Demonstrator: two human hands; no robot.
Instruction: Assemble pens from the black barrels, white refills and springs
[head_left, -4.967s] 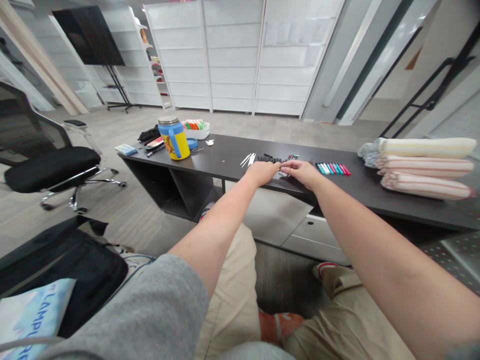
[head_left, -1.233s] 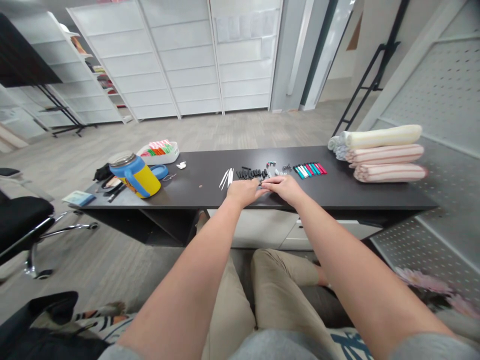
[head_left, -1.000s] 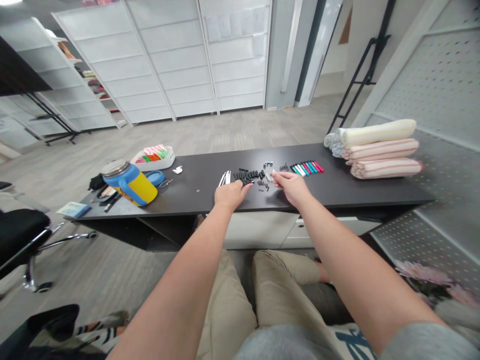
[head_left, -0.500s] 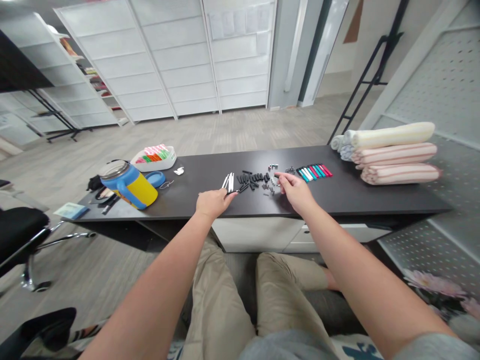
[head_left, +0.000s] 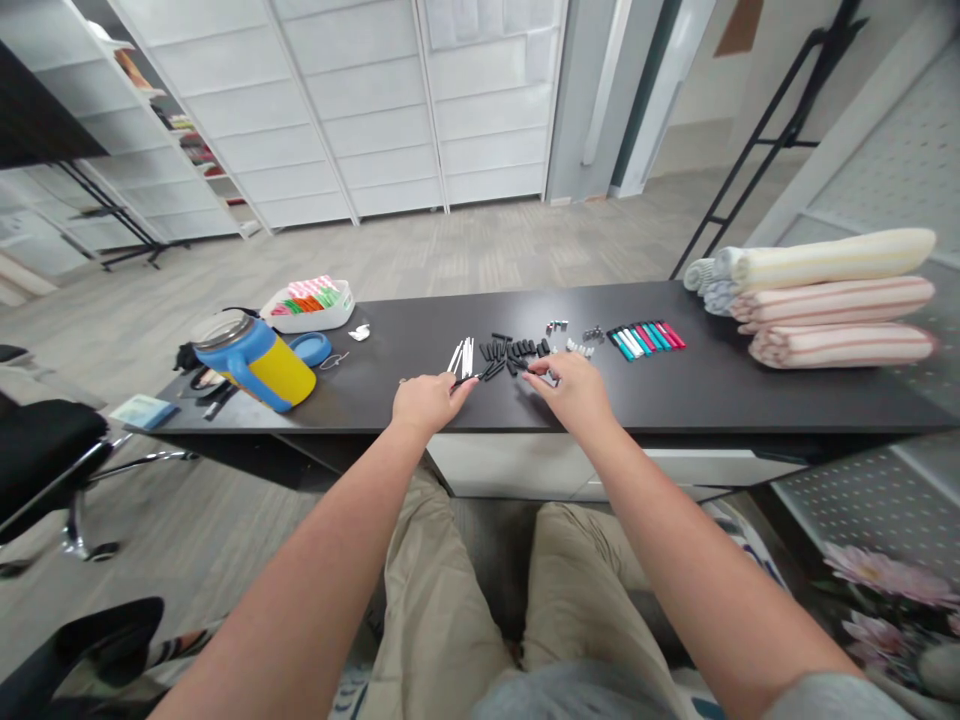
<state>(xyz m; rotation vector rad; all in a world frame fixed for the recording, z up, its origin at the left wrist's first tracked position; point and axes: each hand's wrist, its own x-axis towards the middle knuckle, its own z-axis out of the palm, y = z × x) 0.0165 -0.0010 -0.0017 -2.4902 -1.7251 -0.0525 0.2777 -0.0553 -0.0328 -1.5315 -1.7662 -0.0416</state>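
Observation:
On the dark desk, my left hand point(head_left: 426, 404) is closed around a thin black rod-like piece point(head_left: 468, 380), its tip pointing right. Just behind that hand lie several slim white sticks point(head_left: 466, 356). My right hand point(head_left: 574, 388) pinches a small black tube point(head_left: 528, 371) at the right edge of a loose pile of short black tubes point(head_left: 496, 350). Small silver parts point(head_left: 556, 326), little dark parts point(head_left: 592, 334) and whitish bits point(head_left: 579, 348) lie beyond my right hand. Farther right is a row of teal, white and red sticks with black ends point(head_left: 646, 341).
Rolled striped cloths point(head_left: 840, 295) are stacked at the desk's right end. To the left stand a yellow-and-blue jug point(head_left: 270, 370), its blue lid point(head_left: 310, 348) and a white tray point(head_left: 330, 318) of colourful packets. A crumpled white scrap point(head_left: 360, 332) lies near the tray.
My right hand has moved left and slightly nearer, from the small parts to the black tubes beside my left hand. My left hand stays nearly in place. The camera view has shifted slightly.

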